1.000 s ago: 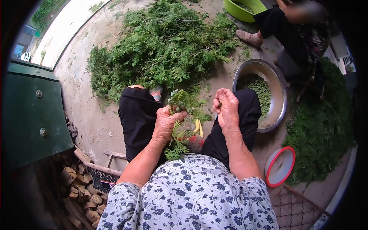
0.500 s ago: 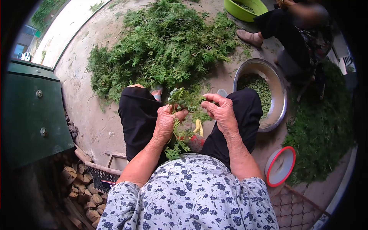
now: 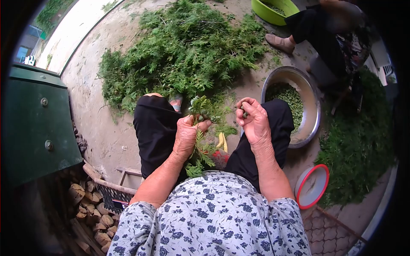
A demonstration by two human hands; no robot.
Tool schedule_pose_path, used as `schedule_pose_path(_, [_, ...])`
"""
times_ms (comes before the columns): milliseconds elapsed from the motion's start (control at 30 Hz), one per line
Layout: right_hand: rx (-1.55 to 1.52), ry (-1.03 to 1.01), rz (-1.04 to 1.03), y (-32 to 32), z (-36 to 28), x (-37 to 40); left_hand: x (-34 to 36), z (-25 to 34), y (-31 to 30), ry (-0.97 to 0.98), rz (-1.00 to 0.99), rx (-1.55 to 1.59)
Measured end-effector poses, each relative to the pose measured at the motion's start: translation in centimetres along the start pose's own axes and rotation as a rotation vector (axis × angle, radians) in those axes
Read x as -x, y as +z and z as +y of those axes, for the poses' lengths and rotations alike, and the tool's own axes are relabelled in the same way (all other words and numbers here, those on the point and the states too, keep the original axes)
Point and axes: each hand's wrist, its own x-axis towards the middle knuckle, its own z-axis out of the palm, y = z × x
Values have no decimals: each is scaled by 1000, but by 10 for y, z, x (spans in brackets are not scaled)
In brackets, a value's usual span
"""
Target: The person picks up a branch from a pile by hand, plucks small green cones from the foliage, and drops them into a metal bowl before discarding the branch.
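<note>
We look down on a bare, dusty concrete floor [image 3: 113, 147], and take the gap between the two hands as the centre of our clock. At eleven o'clock we see a broad heap of leafy green branches [image 3: 183, 51], and a second spread of cut greenery [image 3: 358, 149] lies past three o'clock. A dark green metal box [image 3: 36, 123] stands at nine, with split firewood [image 3: 104, 222] at eight.

The sprig [image 3: 205, 104] is at ten o'clock, in the left hand [image 3: 187, 133]. We see that hand's thumb and fingers pinching its stem, the leafy top rising above the grip and more fronds hanging below, toward the lap. Small round green lumps cluster near the grip. At three o'clock the right hand [image 3: 256, 121] is apart from the sprig, its fingers curled in and pressed around a few small green pieces [image 3: 244, 113].

Just beyond the right knee, also at three, we find a wide metal bowl [image 3: 314, 117] holding many small green pieces. A red-rimmed basin [image 3: 314, 190] rests tilted at four. At one o'clock sits a lime-green tub [image 3: 273, 18], near the outstretched foot of another person [image 3: 307, 30] seated at two.
</note>
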Motion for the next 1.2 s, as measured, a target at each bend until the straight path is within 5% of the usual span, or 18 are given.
schedule_pose_path(267, [219, 95, -120, 7, 7, 9, -6, -9, 0, 50, 37, -17])
schedule_pose_path(367, [673, -54, -68, 13, 17, 9, -7, -11, 1, 121, 27, -58])
schedule_pose_path(700, [716, 0, -158, 18, 21, 12, -9, -12, 0, 101, 18, -18])
schedule_pose_path(800, [912, -246, -219, 21, 23, 12, -6, -5, 2, 75, 14, -23])
schedule_pose_path(867, [1232, -663, -287, 19, 25, 9, -6, -4, 2, 43, 9, -6])
schedule_pose_path(900, [1232, -662, -286, 18, 25, 9, -7, -6, 2, 40, 2, 17])
schedule_pose_path(967, [656, -24, -104, 16, 25, 11, -8, -7, 4, 35, -6, 39])
schedule_pose_path(1067, [208, 104, -142, 5, 34, 7, -7, -5, 4, 34, -16, -61])
schedule_pose_path(1200, [-6, 134, -77, -2, 22, 2, -5, -1, 6, 49, 9, -28])
